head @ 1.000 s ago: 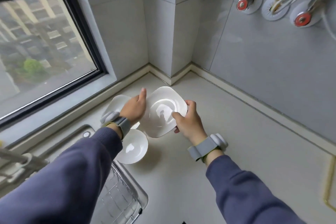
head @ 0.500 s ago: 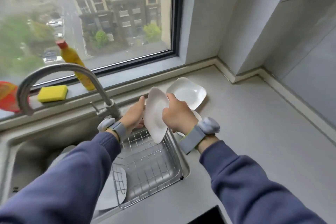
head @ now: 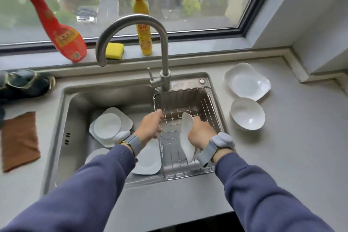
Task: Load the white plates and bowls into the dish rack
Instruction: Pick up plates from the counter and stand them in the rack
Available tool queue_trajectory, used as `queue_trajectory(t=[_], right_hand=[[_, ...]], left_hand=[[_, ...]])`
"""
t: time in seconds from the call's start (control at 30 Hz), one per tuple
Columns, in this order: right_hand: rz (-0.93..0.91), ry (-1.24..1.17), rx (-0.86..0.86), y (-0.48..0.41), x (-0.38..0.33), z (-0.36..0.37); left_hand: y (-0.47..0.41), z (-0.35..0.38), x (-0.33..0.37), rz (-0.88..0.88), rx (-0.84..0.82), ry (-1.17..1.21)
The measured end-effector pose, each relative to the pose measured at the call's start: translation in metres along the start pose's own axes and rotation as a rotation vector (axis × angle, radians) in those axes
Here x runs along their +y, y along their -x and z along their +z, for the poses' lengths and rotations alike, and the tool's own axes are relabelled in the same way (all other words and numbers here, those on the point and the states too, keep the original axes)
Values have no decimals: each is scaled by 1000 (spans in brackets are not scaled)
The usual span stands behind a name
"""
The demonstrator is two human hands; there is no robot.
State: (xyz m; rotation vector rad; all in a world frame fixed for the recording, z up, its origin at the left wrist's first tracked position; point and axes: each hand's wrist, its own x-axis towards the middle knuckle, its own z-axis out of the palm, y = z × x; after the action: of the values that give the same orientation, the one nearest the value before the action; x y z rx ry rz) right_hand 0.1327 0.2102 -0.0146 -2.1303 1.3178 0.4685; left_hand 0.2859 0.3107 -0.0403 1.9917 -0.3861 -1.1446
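A wire dish rack (head: 188,96) sits in the right half of the steel sink. My right hand (head: 200,134) holds a white plate (head: 186,137) on edge, upright inside the rack. My left hand (head: 150,126) grips the rack's left rim. On the counter to the right lie a squarish white plate (head: 246,82) and a white bowl (head: 247,114). In the sink's left half lie two stacked white plates (head: 110,126), another white plate (head: 147,160) partly under my left arm, and a white dish (head: 95,155) mostly hidden.
A curved steel tap (head: 131,22) arches over the sink. The window ledge carries a red spray bottle (head: 62,30), a yellow sponge (head: 114,51) and a yellow bottle (head: 142,30). A brown cloth (head: 18,141) and a dark object (head: 22,84) lie on the left counter.
The view has swung left from the counter corner to the sink. The plate held by both hands has gone down into the rack; my left hand let go of it and took the rack's rim.
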Motion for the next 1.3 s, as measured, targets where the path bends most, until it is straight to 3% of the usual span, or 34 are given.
queue_trajectory(t=[0.5, 0.97, 1.07, 1.2, 1.3], right_hand=[[58, 124, -91, -13, -18, 43], [60, 78, -68, -16, -1, 49], [72, 127, 48, -9, -4, 45], [-108, 1, 343, 13, -45, 46], [-285, -210, 271, 27, -86, 74]], left_hand=[[-26, -46, -59, -57, 28, 55], [-40, -57, -89, -175, 9, 52], [-41, -62, -94, -193, -4, 33], [-45, -71, -105, -224, -6, 3], [-50, -77, -115, -237, -22, -37]])
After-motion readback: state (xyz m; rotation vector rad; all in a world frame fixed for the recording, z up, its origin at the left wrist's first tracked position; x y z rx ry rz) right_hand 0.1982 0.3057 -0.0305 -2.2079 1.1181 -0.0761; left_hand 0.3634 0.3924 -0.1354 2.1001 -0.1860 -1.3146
